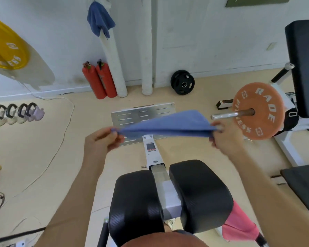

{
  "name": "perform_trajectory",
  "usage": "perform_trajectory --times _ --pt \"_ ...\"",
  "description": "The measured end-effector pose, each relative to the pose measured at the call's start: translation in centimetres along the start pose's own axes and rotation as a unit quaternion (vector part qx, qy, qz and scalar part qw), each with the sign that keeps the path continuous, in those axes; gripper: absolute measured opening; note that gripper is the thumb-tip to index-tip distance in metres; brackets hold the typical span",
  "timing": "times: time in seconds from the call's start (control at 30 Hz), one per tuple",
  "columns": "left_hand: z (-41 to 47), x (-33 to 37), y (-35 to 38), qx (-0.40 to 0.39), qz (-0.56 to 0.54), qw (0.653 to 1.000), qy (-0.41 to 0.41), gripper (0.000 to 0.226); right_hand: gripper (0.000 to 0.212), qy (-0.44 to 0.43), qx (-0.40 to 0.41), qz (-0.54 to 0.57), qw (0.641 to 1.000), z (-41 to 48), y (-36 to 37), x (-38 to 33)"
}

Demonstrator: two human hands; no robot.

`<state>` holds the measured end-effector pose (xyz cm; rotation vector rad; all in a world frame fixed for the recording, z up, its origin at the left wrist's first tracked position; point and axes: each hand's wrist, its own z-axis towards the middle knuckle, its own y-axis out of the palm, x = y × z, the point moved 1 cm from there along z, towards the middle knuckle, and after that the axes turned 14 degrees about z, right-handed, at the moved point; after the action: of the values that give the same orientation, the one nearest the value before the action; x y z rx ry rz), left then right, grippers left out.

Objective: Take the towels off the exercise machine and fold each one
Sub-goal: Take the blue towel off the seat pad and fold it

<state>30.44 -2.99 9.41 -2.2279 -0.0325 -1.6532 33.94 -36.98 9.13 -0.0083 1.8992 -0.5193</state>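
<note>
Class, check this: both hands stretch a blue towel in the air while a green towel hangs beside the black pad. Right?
No: the head view shows the hanging towel beside the black pad is pink, not green. The rest holds.

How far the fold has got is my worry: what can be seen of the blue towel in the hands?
The towel is blue, soft-looking cloth, pulled taut between both hands, over the footplate. The left hand pinches one end, the right hand the other. Its upper edge rises to a peak; it seems doubled over.
</note>
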Motion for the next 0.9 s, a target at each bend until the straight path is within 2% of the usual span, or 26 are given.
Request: perform_trajectory --times 0.07,0.13,0.27,0.37,0.47,0.6,0.73,0.83,0.9 --pt "-2.4 -4.7 0.4 -0.025 0.031 0.996 -0.086 0.010 0.025 0.066 -0.024 -0.035 0.997 -2.3 0.4 5.7" --pt "-5.1 -9.2 1.0 -0.043 0.107 0.979 -0.169 0.013 0.030 0.115 -0.047 -0.086 0.989 -4.7 0.5 10.6" --pt "-9.5 -15.1 1.8 -0.061 0.355 0.912 -0.194 0.031 0.037 0.158 -0.075 -0.173 0.969 -8.6 0.6 16.5" --pt "-11.2 -16.9 2.0 -0.049 0.423 0.883 -0.197 0.031 0.042 0.174 -0.061 -0.177 0.967 -10.6 0.9 18.5" --pt "-12.1 -17.7 2.1 -0.040 0.422 0.881 -0.209 0.024 0.038 0.185 -0.027 -0.127 0.974 -11.8 1.3 18.9" --pt "-12.2 -17.9 2.1 -0.034 0.371 0.899 -0.230 0.017 0.030 0.240 0.045 0.032 0.969 -12.5 1.9 18.3" --pt "-12.9 -17.6 2.1 -0.030 0.290 0.929 -0.229 0.009 0.034 0.230 0.067 0.070 0.968 -13.5 2.1 18.1" --pt "-13.2 -17.9 1.6 -0.047 0.234 0.945 -0.224 0.022 0.021 0.265 0.098 0.134 0.950 -14.0 1.8 18.5" --pt "-13.1 -18.0 1.4 -0.063 0.231 0.945 -0.223 0.020 0.007 0.277 0.105 0.158 0.942 -14.1 1.5 18.6"
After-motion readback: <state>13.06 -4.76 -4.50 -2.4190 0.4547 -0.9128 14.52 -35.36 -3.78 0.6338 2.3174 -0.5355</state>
